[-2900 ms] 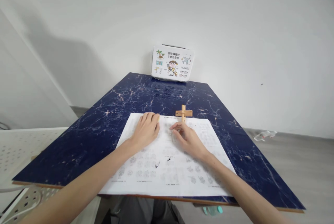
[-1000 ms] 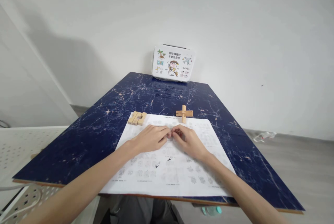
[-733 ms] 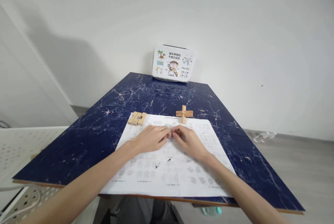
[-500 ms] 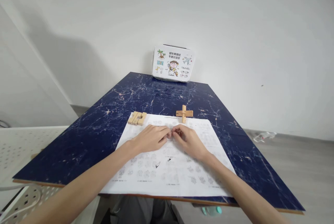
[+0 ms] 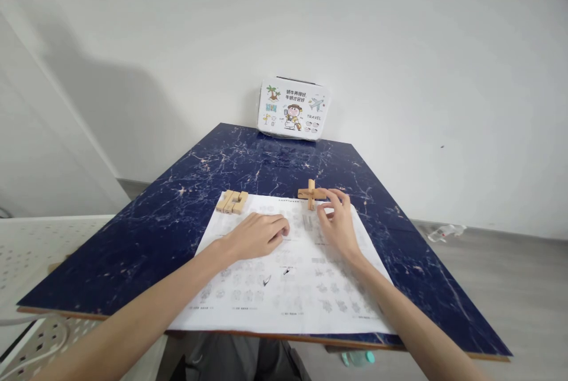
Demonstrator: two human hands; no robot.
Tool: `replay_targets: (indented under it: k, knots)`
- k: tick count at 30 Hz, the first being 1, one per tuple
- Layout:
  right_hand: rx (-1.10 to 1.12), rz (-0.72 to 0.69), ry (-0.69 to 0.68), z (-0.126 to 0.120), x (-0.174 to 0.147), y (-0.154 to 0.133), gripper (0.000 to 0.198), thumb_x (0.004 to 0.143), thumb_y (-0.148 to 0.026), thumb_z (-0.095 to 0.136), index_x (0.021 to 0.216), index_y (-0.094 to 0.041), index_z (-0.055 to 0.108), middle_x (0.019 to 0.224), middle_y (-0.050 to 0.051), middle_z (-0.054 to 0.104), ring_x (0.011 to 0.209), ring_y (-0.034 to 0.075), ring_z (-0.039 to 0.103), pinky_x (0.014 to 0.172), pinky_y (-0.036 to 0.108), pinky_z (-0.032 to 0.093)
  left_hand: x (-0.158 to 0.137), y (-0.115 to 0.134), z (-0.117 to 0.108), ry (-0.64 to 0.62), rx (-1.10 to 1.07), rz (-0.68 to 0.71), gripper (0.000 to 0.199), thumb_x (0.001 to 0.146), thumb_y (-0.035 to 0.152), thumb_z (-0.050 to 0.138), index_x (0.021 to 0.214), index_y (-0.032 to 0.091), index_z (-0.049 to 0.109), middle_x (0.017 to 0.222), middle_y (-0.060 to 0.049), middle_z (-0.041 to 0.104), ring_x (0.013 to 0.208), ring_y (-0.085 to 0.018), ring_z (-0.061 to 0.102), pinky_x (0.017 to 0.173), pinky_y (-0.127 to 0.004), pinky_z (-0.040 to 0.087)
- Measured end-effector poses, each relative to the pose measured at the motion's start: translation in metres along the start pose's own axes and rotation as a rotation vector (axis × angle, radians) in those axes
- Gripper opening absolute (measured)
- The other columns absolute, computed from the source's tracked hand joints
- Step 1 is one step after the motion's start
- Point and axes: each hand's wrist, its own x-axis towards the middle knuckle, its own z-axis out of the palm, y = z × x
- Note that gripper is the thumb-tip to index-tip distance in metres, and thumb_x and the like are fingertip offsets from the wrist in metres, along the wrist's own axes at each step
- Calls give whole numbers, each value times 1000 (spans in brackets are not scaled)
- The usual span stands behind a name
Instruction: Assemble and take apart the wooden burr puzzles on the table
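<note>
My left hand [image 5: 261, 234] rests on a printed white sheet [image 5: 293, 304], palm down, fingers together and curled under. Whether anything is beneath those fingers is hidden. At the sheet's far edge lies a cross-shaped wooden piece [image 5: 311, 194] made of interlocked bars. My right hand [image 5: 338, 222] is at its right end, thumb and fingers bent and apart. The index fingertip meets the bar's right arm, while the thumb sits lower, off the wood. A group of notched wooden blocks [image 5: 232, 202] lies on the sheet's far left corner.
The sheet covers the near part of a dark blue marbled table [image 5: 177, 203]. A white case [image 5: 293, 107] with cartoon prints stands at the back against the wall. Left of the table is a white perforated surface [image 5: 39, 251]. A clear bottle [image 5: 446, 232] lies on the floor at right.
My right hand has moved away from my left hand, to the right and farther back, up to the wooden cross. My left hand has stayed in place.
</note>
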Motion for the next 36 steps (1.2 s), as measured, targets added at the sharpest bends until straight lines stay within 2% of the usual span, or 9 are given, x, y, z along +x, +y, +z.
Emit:
replay_targets:
  k: [6,11,14,17,20,23,27,31,36]
  knots:
    - [42,29,-109,6,1,3,44,101,-35,49,142,-23,59,152,19,46,89,22,68,73,39,59,0,0,0,-3,-6,0,18,94,13,48,96,20,64,97,-2,77,69,-16,68,61,-29,42]
    - [112,84,-10,2,6,2,39,99,-39,51,126,-19,70,139,17,63,115,30,64,89,43,56,0,0,0,-3,-9,-2,18,94,13,48,96,20,65,97,-2,76,71,-16,69,64,-29,45]
    - [212,182,37,-2,8,0,38,98,-46,55,114,-17,74,119,15,73,103,29,68,88,43,55,0,0,0,24,-3,-32,19,92,12,48,96,20,65,95,-2,76,71,-17,68,64,-29,44]
    - [334,230,18,-3,7,-3,37,93,-47,64,113,-17,73,110,13,75,90,25,69,85,42,56,0,0,0,125,-17,-122,18,93,14,48,101,21,63,92,-2,74,72,-17,67,66,-30,45]
    - [475,213,-42,-3,4,-6,35,90,-47,70,111,-20,67,106,11,74,88,24,69,84,41,56,2,1,0,221,-94,-261,19,96,30,57,112,20,60,96,-3,72,75,-19,67,68,-31,47]
    - [546,183,-143,-1,1,-10,39,90,-49,71,119,-25,59,100,7,73,89,24,70,82,40,58,5,1,0,204,-236,-306,33,101,44,55,122,20,58,98,-5,72,77,-19,67,67,-31,48]
    - [509,129,-234,1,-2,-14,45,94,-51,66,130,-27,56,104,7,71,96,25,72,88,40,58,9,1,-1,206,-336,-270,30,109,39,41,106,20,64,87,-2,71,72,-17,64,68,-30,46]
    - [410,80,-271,4,-5,-18,34,97,-50,63,117,-22,63,107,9,74,94,24,73,88,39,58,9,-1,-2,307,-288,-258,29,109,37,41,108,20,65,95,-3,72,77,-17,63,71,-30,46]
    - [307,51,-304,7,-7,-18,27,99,-45,62,105,-20,68,101,9,77,91,25,75,84,36,57,6,-3,-4,281,-244,-244,29,108,38,43,102,21,65,95,-4,73,79,-20,66,74,-33,49]
